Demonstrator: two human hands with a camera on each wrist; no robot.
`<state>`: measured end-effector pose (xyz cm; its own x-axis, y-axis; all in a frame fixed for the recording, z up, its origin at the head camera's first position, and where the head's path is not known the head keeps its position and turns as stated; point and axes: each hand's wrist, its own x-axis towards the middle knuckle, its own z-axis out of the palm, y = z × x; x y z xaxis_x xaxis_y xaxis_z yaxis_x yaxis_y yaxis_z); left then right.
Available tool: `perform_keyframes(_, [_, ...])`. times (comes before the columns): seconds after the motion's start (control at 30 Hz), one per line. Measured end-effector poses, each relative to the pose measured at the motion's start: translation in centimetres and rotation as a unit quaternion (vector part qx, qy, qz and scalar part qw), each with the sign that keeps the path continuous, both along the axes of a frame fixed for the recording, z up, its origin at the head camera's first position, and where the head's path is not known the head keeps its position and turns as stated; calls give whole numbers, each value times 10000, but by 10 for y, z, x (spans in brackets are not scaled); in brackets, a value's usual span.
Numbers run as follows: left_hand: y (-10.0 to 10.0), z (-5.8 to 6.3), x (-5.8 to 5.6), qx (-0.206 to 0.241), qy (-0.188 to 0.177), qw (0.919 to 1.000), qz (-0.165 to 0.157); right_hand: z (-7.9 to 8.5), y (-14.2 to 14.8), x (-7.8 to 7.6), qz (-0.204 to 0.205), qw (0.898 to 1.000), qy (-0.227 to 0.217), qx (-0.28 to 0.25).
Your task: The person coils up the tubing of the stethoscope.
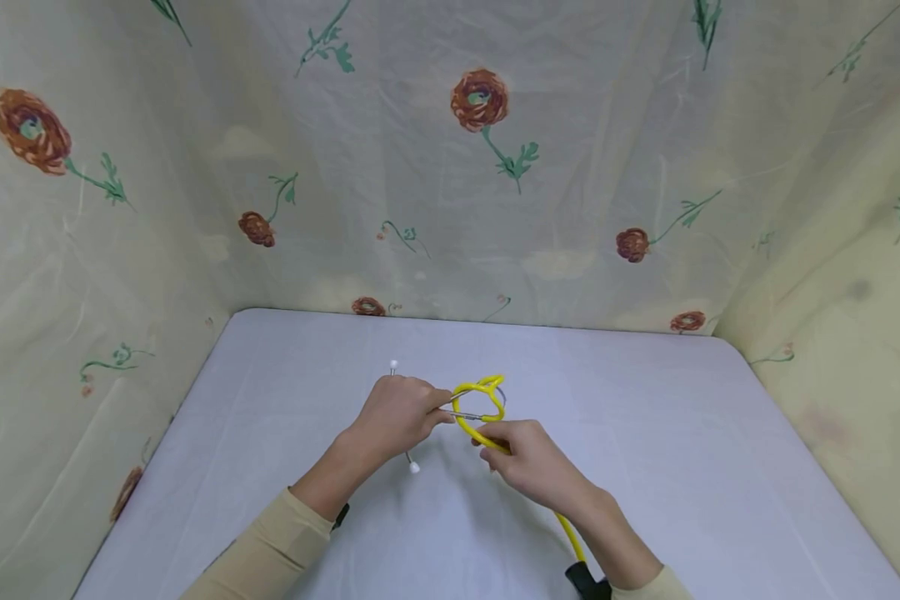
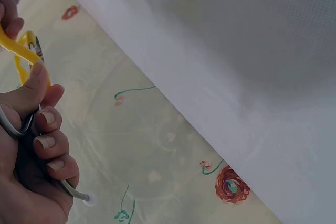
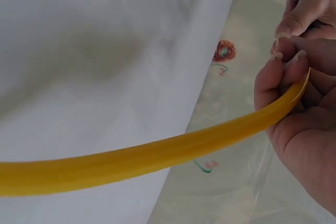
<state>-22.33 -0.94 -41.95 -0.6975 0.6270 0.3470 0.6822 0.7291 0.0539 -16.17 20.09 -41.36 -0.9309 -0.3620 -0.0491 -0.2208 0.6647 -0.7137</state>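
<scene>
A stethoscope with yellow tubing (image 1: 573, 537) is held up over the table between both hands. My left hand (image 1: 401, 412) grips its metal ear tubes, and white ear tips (image 1: 414, 467) stick out on either side of that hand. From there the yellow tubing makes a loop (image 1: 456, 400) around the metal ends, between the hands. Just right of the loop, my right hand (image 1: 528, 458) pinches the tubing. In the right wrist view, the tubing (image 3: 157, 156) runs out of the curled fingers to the left. The chest piece does not show plainly.
A white-covered table (image 1: 682, 450) lies below the hands. Pale curtains (image 1: 570, 167) with printed red flowers enclose its back and sides. A black piece (image 1: 585, 579) overlaps the lower tubing by the right wrist, and a small black part (image 1: 341, 516) sits at the left wrist.
</scene>
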Motion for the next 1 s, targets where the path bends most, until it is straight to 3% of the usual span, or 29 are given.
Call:
perform_keyframes(0.43, [-2,-5,-5,-290,-230,9993,-15,15,-1,-7,70,9973,695,237])
perform_keyframes(1.0, [-5,4,-7,-34,-375,9985,-408,39,2,-24,450,9904,1191,542])
